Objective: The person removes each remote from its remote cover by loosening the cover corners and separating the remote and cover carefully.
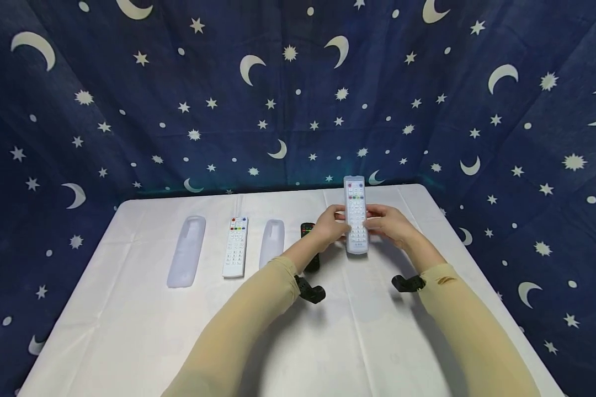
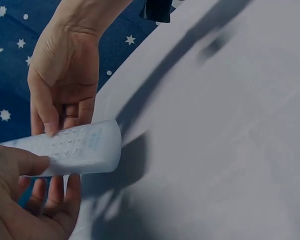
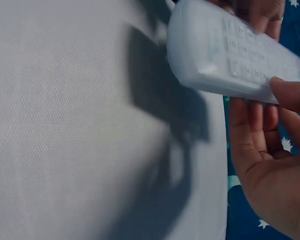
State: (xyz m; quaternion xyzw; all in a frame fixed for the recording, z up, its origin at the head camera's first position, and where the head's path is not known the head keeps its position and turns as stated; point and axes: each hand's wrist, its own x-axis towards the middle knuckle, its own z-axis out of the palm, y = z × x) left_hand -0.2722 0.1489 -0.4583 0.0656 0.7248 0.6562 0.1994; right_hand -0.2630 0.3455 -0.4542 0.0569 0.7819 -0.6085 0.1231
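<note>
Both hands hold up a white remote control inside a translucent sleeve, its coloured buttons toward the far end. My left hand grips its left edge, thumb on the front and fingers behind. On the opposite edge, my right hand pinches it the same way. The left wrist view shows the sleeve's rounded near end above the table, casting a shadow. In the right wrist view the right thumb presses on the keypad side while the fingers curl underneath.
Left of the hands, a black remote lies partly behind the left forearm. Farther left are a translucent sleeve, a white remote and a larger translucent sleeve, all on the white-covered table. A starry blue curtain hangs behind.
</note>
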